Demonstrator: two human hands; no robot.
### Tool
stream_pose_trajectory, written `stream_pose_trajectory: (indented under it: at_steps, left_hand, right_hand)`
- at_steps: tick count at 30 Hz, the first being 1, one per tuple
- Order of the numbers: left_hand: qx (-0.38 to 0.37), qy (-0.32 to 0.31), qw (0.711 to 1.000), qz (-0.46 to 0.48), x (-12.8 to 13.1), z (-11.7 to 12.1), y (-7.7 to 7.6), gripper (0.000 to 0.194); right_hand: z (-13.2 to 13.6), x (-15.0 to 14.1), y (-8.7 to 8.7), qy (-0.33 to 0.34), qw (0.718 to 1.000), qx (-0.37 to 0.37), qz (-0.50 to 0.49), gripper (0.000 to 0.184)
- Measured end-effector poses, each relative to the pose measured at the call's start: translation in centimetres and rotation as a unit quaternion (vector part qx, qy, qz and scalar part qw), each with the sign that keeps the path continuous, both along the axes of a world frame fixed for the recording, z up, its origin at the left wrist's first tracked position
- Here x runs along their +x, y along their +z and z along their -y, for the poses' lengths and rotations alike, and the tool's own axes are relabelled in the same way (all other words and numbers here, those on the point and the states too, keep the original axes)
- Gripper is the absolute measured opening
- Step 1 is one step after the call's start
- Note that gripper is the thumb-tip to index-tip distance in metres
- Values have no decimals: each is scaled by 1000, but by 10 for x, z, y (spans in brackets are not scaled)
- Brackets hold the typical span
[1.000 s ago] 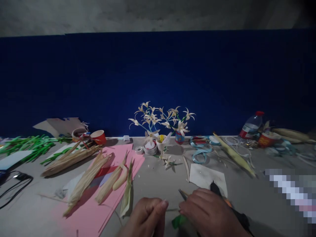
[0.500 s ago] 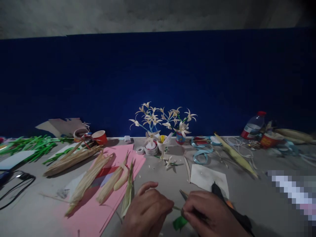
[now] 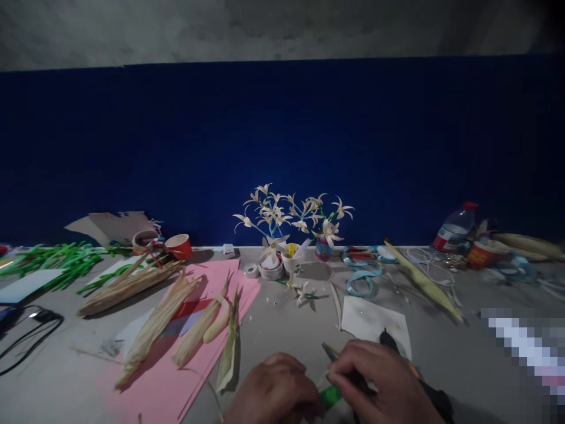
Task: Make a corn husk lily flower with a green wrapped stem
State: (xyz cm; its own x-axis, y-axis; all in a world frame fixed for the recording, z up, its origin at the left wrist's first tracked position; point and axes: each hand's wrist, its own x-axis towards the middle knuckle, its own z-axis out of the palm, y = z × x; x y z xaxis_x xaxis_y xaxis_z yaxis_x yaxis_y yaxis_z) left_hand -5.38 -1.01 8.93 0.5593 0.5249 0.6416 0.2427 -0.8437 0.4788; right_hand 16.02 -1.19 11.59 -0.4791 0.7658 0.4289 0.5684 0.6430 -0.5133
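Both my hands meet at the bottom edge of the view. My left hand point(image 3: 274, 390) is closed, fingers curled down toward a green strip point(image 3: 330, 397) that shows between the two hands. My right hand point(image 3: 375, 377) is closed in a pinch on a thin stem and the green strip; a dark pointed tool tip point(image 3: 329, 351) sticks out behind its fingers. A black glue gun point(image 3: 391, 341) lies just behind my right hand, on the edge of a white paper sheet point(image 3: 366, 321).
Dried corn husks point(image 3: 154, 321) lie on a pink sheet point(image 3: 212, 282) at left. A husk-flower bouquet point(image 3: 291, 215) stands in small cups by the blue wall. Blue ribbon point(image 3: 359, 277), a corn cob point(image 3: 424, 282), a water bottle point(image 3: 454, 227), red cups and green leaves point(image 3: 57, 259) are around.
My left hand's raised finger has curled down and the hand has closed in against my right hand. The green strip now sits higher between the two hands.
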Motion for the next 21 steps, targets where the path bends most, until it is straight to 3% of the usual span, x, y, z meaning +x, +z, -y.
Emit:
stream_pose_trajectory:
  at_steps: [3,8,10,13,15,18,21]
  left_hand:
    - [30,36,998,-33,-1,-2,-2,22]
    - [-95,182,977,52,6,7,-13,17]
    - [-154,190,966,83,10,11,-14,17]
    - [-244,155,948,135,15,15,-10,17]
    - [-320,123,919,197,18,16,-4,15]
    - [-442,64,841,304,23,16,2,17]
    - [-506,32,779,369,25,12,3,20]
  right_hand:
    - [1,-1,-8,-14,998,57,2,16]
    - [4,-14,-21,-28,987,158,-21,15]
    - [6,-19,-24,-35,980,191,-36,16]
    - [7,-21,-27,-34,972,230,-25,18]
    - [6,-19,-29,-22,968,250,11,19]
    - [4,-15,-30,4,964,260,60,20]
    - [2,-14,-28,16,967,242,79,21]
